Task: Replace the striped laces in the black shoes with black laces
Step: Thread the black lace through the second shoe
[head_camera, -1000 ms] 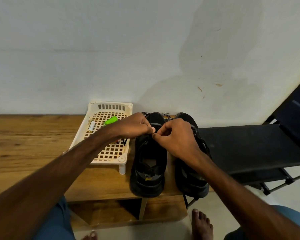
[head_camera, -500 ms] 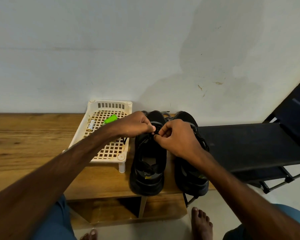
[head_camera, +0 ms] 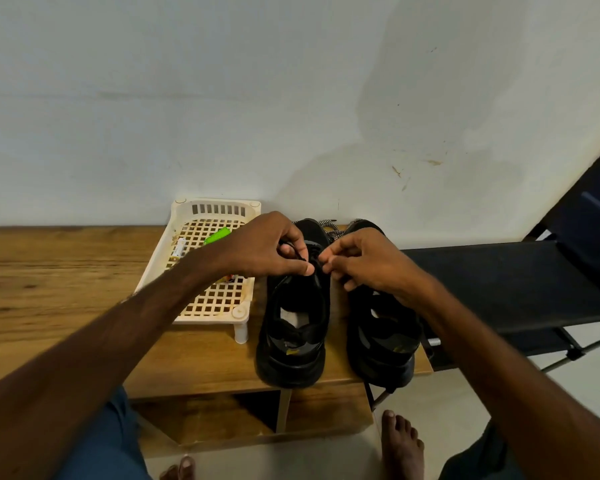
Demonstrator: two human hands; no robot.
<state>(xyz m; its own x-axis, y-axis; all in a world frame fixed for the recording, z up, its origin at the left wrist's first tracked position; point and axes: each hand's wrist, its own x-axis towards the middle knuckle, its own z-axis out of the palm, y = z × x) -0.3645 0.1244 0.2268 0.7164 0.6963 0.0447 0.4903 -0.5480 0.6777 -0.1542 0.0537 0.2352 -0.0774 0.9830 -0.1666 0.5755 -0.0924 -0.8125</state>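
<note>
Pinching the black lace [head_camera: 311, 259] over one shoe [head_camera: 291, 344]: curled fingers of left hand [head_camera: 262, 249] and right hand [head_camera: 369, 263].

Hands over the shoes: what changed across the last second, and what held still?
The left hand and right hand, fingertips touching a second ago, have drawn slightly apart over the shoe beside the basket, each pinching the black lace. Both shoes, the basket and the striped laces stayed put.

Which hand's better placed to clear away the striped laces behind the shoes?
Right, probably. The striped laces lie just beyond the right hand; the left hand sits further off, pinching the black lace.
</note>
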